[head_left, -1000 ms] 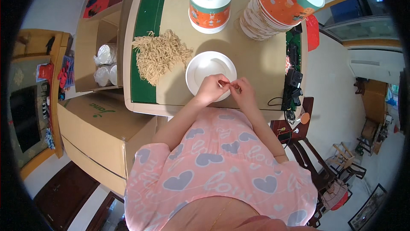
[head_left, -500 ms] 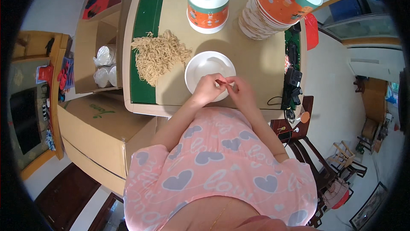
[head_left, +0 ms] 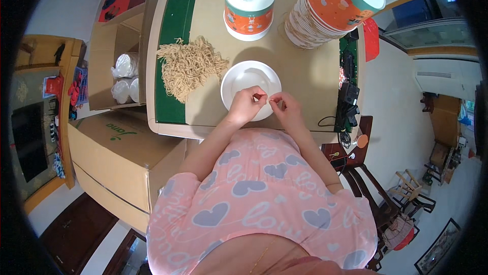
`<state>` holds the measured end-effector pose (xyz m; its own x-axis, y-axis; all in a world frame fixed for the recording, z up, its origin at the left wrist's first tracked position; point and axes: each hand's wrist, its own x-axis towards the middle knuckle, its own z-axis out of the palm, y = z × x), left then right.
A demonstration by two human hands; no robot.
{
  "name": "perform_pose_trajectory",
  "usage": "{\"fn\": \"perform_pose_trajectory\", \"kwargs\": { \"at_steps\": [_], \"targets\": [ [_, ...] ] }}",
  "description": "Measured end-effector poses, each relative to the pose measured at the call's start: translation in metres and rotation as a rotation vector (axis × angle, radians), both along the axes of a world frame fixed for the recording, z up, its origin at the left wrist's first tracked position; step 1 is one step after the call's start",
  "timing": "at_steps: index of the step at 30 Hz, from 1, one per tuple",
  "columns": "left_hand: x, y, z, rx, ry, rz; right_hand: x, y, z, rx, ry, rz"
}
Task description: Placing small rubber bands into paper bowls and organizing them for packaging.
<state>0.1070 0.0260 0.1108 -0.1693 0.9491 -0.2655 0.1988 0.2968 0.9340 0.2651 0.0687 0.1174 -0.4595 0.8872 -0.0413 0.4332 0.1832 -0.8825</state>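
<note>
Over the white bowl (head_left: 249, 82) near the tabletop's (head_left: 300, 71) front edge, left hand (head_left: 245, 104) and right hand (head_left: 285, 107) each close their grip on a small reddish piece (head_left: 264, 96), so bits drop inside.

An orange-and-white tub (head_left: 249, 6) stands beside stacked orange tubs (head_left: 333, 8); cardboard boxes (head_left: 119, 160) sit left.

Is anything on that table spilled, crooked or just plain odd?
Two things stand out. A pile of dry noodles lies bare on the table, straddling the green mat, left of the white bowl. The stack of bowls at the far right corner leans sideways.
</note>
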Motion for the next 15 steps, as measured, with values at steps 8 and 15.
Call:
{"fn": "perform_pose_trajectory", "kwargs": {
  "at_steps": [8, 15],
  "targets": [
    [0.004, 0.002, 0.004, -0.050, 0.073, -0.020, 0.001, 0.001, -0.001, -0.013, -0.076, 0.004],
    [0.005, 0.002, 0.006, 0.002, 0.048, 0.071, 0.002, 0.001, -0.002, -0.006, -0.006, -0.016]
  ]
}}
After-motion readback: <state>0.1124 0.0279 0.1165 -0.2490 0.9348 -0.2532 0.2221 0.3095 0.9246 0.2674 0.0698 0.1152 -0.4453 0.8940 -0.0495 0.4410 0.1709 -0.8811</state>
